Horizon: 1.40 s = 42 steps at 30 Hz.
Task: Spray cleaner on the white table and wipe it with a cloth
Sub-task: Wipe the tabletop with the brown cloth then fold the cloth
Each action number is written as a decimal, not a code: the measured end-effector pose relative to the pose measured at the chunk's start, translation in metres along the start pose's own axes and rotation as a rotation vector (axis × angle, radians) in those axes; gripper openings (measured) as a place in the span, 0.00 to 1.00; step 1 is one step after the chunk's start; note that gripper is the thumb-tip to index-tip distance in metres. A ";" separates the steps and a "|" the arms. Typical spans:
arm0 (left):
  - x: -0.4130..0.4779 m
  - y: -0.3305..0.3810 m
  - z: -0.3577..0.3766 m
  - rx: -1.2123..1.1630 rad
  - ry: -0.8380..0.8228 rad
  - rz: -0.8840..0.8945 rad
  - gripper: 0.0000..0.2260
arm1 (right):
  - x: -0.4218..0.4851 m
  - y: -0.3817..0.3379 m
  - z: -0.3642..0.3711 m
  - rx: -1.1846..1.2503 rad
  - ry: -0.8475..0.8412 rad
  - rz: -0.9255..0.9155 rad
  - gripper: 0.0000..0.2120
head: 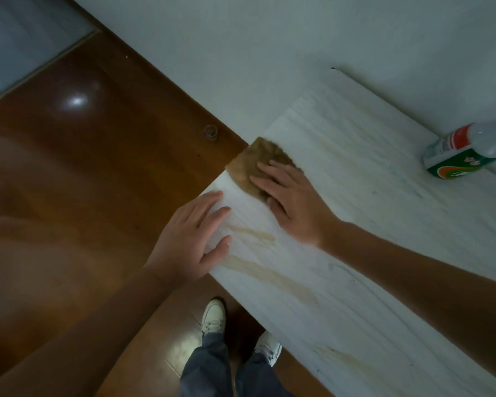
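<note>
Two open hands lie flat: the right hand (287, 202) presses the brown cloth (255, 161) at the far corner of the surface (355, 224); the left hand (192, 239) rests on its near edge. Tan streaks (269, 272) run edgewise from between them toward the person.

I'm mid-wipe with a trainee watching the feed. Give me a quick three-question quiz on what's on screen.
1. True or false: the right hand lies flat on the brown cloth near a corner of the table.
2. Where is the spray bottle? A) in a hand; B) on the table, apart from both hands; C) on the floor.
3. Fill in: the left hand holds nothing and rests with straight fingers on the table's ____.

Key: 1 true; 2 B; 3 edge.
</note>
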State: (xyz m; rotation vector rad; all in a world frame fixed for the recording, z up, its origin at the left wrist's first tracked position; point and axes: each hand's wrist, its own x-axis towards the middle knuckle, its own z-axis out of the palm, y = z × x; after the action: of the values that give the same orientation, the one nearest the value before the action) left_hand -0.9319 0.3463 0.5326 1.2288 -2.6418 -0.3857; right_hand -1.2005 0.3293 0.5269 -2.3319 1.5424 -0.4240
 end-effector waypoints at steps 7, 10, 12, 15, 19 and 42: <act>-0.070 0.002 -0.006 0.062 -0.019 -0.118 0.22 | 0.018 0.015 -0.010 -0.093 -0.036 -0.103 0.21; -0.087 0.004 0.003 0.081 -0.070 -0.148 0.25 | 0.025 -0.009 0.009 -0.078 0.037 0.065 0.24; -0.086 0.007 0.003 0.064 -0.064 -0.164 0.25 | 0.026 -0.030 0.020 -0.055 0.079 0.180 0.24; -0.085 0.008 -0.003 0.046 -0.019 -0.164 0.23 | 0.023 -0.062 0.030 -0.018 0.057 0.160 0.24; -0.098 -0.002 -0.013 0.052 0.044 -0.164 0.21 | 0.006 -0.097 0.049 -0.006 0.002 0.017 0.22; -0.088 -0.029 -0.020 0.058 0.031 -0.051 0.23 | -0.079 -0.106 0.029 -0.058 0.098 0.618 0.25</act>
State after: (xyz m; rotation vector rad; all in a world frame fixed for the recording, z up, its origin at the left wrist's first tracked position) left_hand -0.8494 0.3936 0.5363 1.3106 -2.6174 -0.2979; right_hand -1.1299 0.4441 0.5393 -1.7530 2.2232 -0.3380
